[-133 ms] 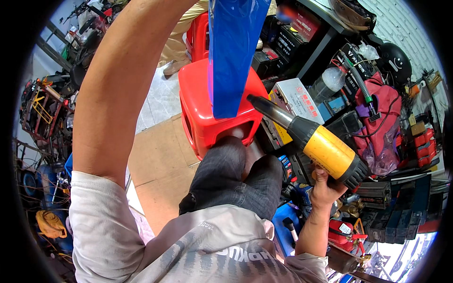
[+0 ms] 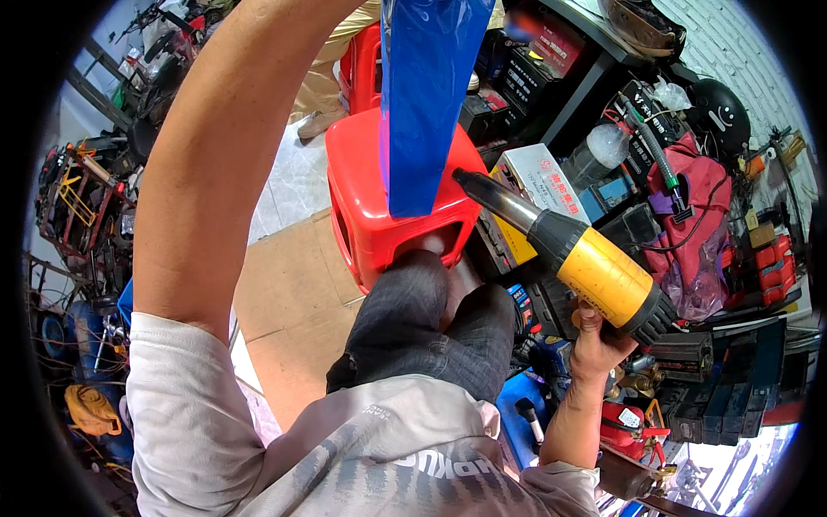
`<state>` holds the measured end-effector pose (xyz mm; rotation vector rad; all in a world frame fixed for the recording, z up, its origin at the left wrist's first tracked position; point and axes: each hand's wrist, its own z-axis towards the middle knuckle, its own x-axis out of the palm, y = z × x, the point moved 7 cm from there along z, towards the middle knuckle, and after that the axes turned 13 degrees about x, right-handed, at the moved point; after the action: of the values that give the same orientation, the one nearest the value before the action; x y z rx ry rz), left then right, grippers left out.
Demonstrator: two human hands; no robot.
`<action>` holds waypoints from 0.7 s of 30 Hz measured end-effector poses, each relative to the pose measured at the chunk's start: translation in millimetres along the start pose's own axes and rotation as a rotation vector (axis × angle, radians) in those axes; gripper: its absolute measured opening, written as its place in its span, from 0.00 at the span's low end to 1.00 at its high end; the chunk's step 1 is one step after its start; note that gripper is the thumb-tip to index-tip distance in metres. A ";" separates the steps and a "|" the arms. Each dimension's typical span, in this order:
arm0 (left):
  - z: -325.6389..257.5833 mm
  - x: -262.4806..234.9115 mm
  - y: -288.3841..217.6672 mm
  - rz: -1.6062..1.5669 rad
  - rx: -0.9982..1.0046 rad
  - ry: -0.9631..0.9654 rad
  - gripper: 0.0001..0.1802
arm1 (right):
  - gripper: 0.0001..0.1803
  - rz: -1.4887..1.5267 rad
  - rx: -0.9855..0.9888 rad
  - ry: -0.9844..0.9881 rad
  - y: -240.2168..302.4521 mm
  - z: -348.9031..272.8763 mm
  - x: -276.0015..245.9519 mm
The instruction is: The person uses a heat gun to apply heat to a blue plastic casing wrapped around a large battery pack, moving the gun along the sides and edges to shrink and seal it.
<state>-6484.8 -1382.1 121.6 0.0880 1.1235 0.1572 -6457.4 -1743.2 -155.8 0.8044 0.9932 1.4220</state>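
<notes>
In my right hand (image 2: pixel 596 351) is a yellow and black heat gun (image 2: pixel 606 276), with my fingers wrapped round its grip under the body. Its metal nozzle points up and left, close to the lower part of a long blue film-wrapped piece (image 2: pixel 422 112). That piece hangs over a red plastic stool (image 2: pixel 355 153) in front of my knees and runs out past the top edge. My left forearm rises along the left and leaves at the top, so my left hand is hidden, and whether it holds the blue piece does not show.
Flat cardboard (image 2: pixel 289 302) covers the floor left of my legs. Boxed batteries, a silver box (image 2: pixel 544 185), a pink bag (image 2: pixel 693 215) and a black helmet (image 2: pixel 719 116) crowd the right. Behind the stool stands another person's leg (image 2: pixel 332 73). Parts and cables pile up at left.
The heat gun has shifted very slightly to the right in my right hand. The blue piece and my left arm look nearly still.
</notes>
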 end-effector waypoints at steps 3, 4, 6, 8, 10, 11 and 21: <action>1.3 1.9 2.5 0.013 0.015 -0.030 0.30 | 0.33 0.003 -0.023 -0.015 4.3 1.8 0.3; 1.4 1.7 2.5 0.013 0.021 -0.025 0.30 | 0.33 0.001 -0.031 -0.014 5.2 2.5 0.2; 1.6 1.2 2.1 0.011 0.032 -0.016 0.29 | 0.34 -0.003 -0.019 0.010 3.6 4.5 -2.4; 1.8 0.9 2.0 0.012 0.027 -0.004 0.29 | 0.36 0.032 0.031 0.044 1.5 5.3 -4.0; 2.0 0.8 2.6 0.009 0.027 -0.001 0.29 | 0.37 0.072 0.042 0.073 5.4 6.2 -1.7; 2.3 1.4 3.3 0.007 0.030 -0.004 0.29 | 0.37 0.084 0.020 0.081 10.5 6.6 1.0; 4.0 1.8 4.6 0.004 0.065 -0.032 0.29 | 0.33 -0.024 -0.137 -0.004 24.5 16.5 -2.7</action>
<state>-6480.8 -1377.3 122.5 0.1503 1.0964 0.1220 -6452.2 -1743.3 -126.7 0.6923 0.8895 1.4501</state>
